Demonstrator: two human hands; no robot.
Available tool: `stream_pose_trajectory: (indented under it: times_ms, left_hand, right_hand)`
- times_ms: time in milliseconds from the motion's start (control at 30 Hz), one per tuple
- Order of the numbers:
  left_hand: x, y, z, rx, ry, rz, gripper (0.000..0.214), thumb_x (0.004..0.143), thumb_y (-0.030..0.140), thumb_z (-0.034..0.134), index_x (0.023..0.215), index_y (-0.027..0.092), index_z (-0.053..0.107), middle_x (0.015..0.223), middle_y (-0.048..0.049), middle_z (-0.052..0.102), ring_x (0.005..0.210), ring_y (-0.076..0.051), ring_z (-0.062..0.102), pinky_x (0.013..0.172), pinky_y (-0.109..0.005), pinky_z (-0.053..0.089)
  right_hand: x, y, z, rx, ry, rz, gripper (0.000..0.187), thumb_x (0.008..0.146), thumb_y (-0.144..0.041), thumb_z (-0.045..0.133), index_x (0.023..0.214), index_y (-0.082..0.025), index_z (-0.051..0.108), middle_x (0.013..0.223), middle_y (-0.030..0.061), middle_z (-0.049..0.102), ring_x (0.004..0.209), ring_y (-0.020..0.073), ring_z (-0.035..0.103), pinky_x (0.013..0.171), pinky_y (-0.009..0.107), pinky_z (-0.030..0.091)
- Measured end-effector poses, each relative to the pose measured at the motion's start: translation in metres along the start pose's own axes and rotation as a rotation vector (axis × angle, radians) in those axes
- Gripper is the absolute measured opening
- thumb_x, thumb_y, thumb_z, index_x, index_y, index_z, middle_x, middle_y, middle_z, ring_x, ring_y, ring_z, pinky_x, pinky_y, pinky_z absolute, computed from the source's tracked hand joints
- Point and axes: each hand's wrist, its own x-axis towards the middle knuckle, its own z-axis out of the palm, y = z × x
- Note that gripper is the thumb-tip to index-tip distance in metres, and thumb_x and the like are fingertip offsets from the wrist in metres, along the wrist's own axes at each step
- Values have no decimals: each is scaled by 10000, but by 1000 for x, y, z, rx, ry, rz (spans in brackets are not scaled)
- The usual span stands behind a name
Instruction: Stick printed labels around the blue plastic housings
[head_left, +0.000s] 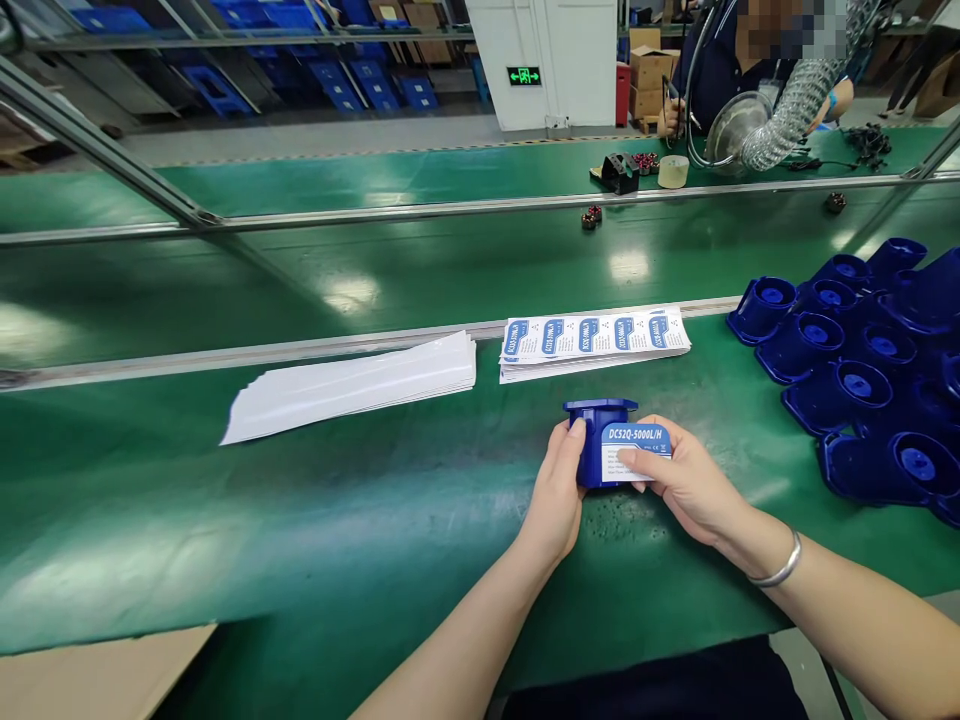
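My left hand (556,490) is closed around the left side of a blue plastic housing (591,462), holding it just above the green bench. Between the thumb and fingers of my right hand (684,482) is a blue and white label (636,436) printed "DC52Q-5000L/H". The label lies against the front of the housing, its right end at my right fingers; whether it is stuck down I cannot tell. Behind the housing rests a stack of label sheets (596,340) with several blue and white labels. Left of that stack lie blank white sheets (360,385).
Many blue housings (855,385) crowd the right side of the bench. A metal rail (375,215) crosses the far belt. Beyond it are a tape roll (673,171), a black holder (619,173) and a co-worker by a flexible duct (795,110). Cardboard (97,675) is at the lower left.
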Motion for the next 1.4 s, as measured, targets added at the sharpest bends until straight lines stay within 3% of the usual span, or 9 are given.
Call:
stream_pose_trajectory:
  times_ms: [233, 400, 633, 800, 933, 1033, 1133, 1267, 1400]
  left_hand:
    - [-2, 4, 1, 26, -23, -2, 427, 856, 565, 673, 1080, 211, 592, 1015, -42, 674, 1034, -272, 622, 898, -385, 484]
    - [-4, 6, -3, 72, -126, -19, 556, 802, 403, 787, 1242, 203, 513, 1199, -67, 641, 1177, -277, 565, 998, -396, 449]
    - [-3, 4, -8, 136, -224, -4, 689, 779, 380, 807, 1317, 189, 422, 1287, -107, 607, 1227, -304, 559, 1050, -452, 434]
    - [-1, 2, -10, 199, -246, 28, 683, 791, 383, 784, 1325, 178, 410, 1324, -131, 568, 1245, -314, 546, 1038, -465, 450]
    - [0, 2, -11, 251, -259, 37, 715, 788, 411, 774, 1342, 176, 388, 1308, -147, 572, 1228, -330, 561, 1027, -500, 455]
    - [0, 2, -12, 280, -257, 28, 751, 772, 445, 780, 1349, 182, 378, 1305, -158, 576, 1213, -347, 571, 1012, -525, 459]
    - [1, 2, -12, 269, -259, 20, 769, 759, 461, 792, 1344, 181, 379, 1325, -172, 570, 1231, -360, 562, 1029, -542, 444]
    - [2, 0, -13, 198, -301, -14, 757, 747, 472, 811, 1318, 188, 402, 1319, -166, 583, 1234, -358, 569, 1028, -534, 455]
    - [1, -1, -14, 135, -355, -43, 760, 745, 466, 819, 1320, 198, 399, 1326, -159, 585, 1248, -356, 566, 1026, -530, 465]
  right_hand:
    - [0, 2, -2, -4, -8, -10, 370, 694, -368, 890, 846, -193, 601, 720, -39, 595, 611, 94, 472, 596, 234, 376]
    - [1, -3, -6, -23, -10, -13, 365, 714, -379, 872, 902, -198, 617, 759, -22, 617, 654, 113, 514, 582, 227, 419]
    - [1, -12, -13, -255, 2, -91, 336, 820, -492, 766, 881, -193, 624, 726, -22, 587, 629, 114, 505, 580, 231, 419]
    - [-1, -14, -19, -672, 81, -327, 261, 915, -447, 675, 840, -199, 645, 752, -24, 599, 665, 109, 502, 618, 226, 401]
    - [-9, -17, -17, -986, 141, -630, 170, 951, -334, 646, 835, -209, 652, 710, -42, 615, 624, 98, 527, 605, 219, 408]
    - [-13, -18, -14, -1120, 154, -844, 114, 951, -249, 645, 846, -205, 650, 692, -51, 622, 587, 83, 529, 578, 208, 407]
    - [-16, -18, -13, -1169, 147, -946, 92, 945, -198, 646, 853, -197, 650, 696, -46, 634, 580, 78, 536, 570, 202, 412]
    - [-17, -18, -15, -1137, 155, -934, 100, 943, -201, 650, 843, -200, 662, 697, -42, 636, 573, 80, 526, 558, 202, 411]
    - [-16, -18, -19, -1027, 188, -720, 161, 942, -295, 664, 813, -201, 673, 667, -42, 605, 555, 85, 507, 518, 201, 398]
